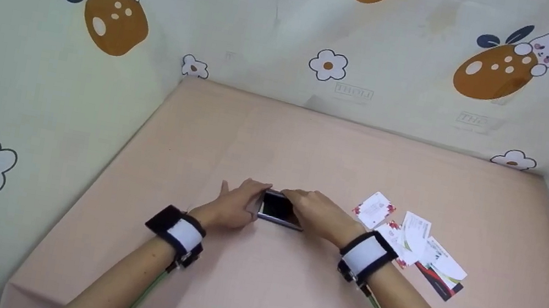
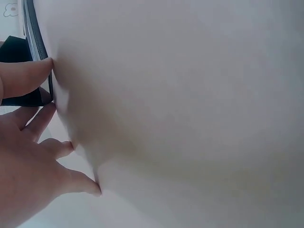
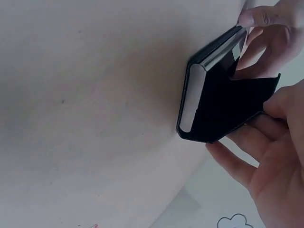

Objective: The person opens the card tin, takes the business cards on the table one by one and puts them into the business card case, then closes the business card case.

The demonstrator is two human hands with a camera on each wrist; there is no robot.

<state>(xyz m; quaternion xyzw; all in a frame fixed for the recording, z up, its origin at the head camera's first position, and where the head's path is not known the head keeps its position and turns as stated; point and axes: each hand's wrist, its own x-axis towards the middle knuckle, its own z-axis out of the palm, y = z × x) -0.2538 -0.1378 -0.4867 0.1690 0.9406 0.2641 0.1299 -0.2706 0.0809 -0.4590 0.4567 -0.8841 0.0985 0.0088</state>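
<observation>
A black business card case (image 1: 281,210) with a silvery metal frame stands low on the cloth, between the two hands. Its dark flap (image 3: 237,102) is lifted in the right wrist view, showing the case's dark inside. My left hand (image 1: 233,207) pinches the case's left end between thumb and fingers, while some of its other fingertips touch the cloth. The flap is pinched at its edge by my right hand (image 1: 323,215), with the thumb on one face and fingers behind it. Part of the case is hidden by the fingers in the head view.
Several business cards lie overlapping to the right of the right hand, among them a white card with red corners (image 1: 374,211) and a dark card (image 1: 438,282). Pink cloth (image 1: 266,136) covers the table. Patterned sheeting (image 1: 282,38) rises behind and at the sides.
</observation>
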